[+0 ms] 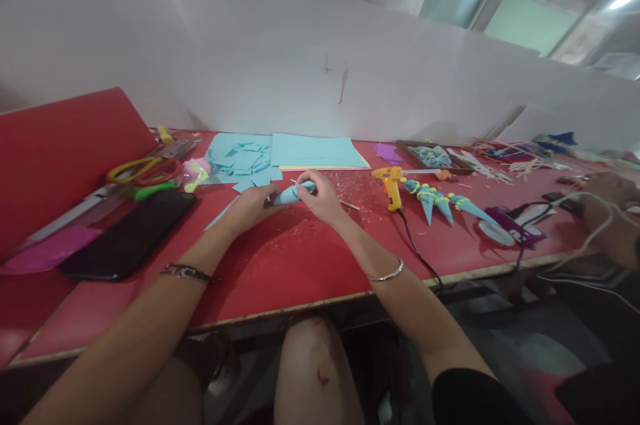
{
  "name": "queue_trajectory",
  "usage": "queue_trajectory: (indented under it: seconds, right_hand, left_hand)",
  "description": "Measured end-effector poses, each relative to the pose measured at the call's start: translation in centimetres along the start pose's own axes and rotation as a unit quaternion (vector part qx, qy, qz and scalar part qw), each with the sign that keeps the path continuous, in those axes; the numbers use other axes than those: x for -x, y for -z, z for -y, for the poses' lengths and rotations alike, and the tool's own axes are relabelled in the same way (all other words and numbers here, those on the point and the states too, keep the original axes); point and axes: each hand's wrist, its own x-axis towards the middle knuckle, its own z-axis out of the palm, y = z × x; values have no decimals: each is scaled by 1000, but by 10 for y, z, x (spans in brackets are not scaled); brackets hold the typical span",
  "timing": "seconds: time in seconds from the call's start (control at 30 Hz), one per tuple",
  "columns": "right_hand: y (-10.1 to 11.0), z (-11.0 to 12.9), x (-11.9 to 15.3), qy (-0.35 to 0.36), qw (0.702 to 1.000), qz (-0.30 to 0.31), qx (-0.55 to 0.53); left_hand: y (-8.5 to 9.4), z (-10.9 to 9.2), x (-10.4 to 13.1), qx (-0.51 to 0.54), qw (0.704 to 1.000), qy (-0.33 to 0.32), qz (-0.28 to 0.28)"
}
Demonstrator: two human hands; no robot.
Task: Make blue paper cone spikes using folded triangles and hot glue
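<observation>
Holding a blue roll (287, 196) over the red table (280, 278). Pinching its right end with the right hand (321, 196) — pressing thumb and fingertips onto it. Gripping its left end with the left hand (251, 208), bending the fingers around it, but not being able to tell the exact place of each fingertip. Having scraps (247, 158) and sheets (317, 150) just beyond, a stick (351, 205) near the right hand — and farther right, a glue gun (391, 188) beside blue cones (427, 202). Having also a phone (133, 233) to the left.
</observation>
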Motion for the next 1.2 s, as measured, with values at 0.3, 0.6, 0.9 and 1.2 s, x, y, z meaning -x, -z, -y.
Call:
queue_trajectory:
  seconds: [0.3,0.6,0.9,1.2]
  right_hand:
    - [-1,-3,0,-13,1000,-18,1]
    - [-3,-2,0,10,1000,4,7]
    - [-3,-6,-1,30,999,41,4]
    - [-3,-3,-1,37,998,59,-11]
  left_hand:
    - [-3,5,0,20,1000,3,-5]
    - [-3,3,0,16,1000,4,9]
    - [-4,3,0,-5,1000,-25,7]
    - [-4,4,-1,-8,1000,-18,9]
